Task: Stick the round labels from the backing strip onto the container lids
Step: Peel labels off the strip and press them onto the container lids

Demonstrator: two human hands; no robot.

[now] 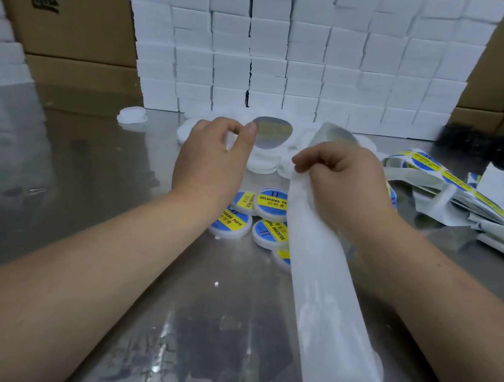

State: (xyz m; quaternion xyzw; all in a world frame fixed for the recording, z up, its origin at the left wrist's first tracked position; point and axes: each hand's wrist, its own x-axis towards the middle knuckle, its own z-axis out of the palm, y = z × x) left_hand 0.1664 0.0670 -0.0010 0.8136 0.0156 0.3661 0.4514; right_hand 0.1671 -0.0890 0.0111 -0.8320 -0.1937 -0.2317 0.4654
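Left hand (213,159) was raised above steel table (93,160), forearm reaching in from lower left. Thumb and forefinger pinched edge of round label (273,133), grey back side toward camera, held over pile of bare white lids (262,165). Right hand (342,181) was fisted, fingers curled tight round backing strip (315,283), which trailed down toward near table edge. Labelled lids (272,203) lay between wrists. Loose label strips (460,192) were heaped at right.
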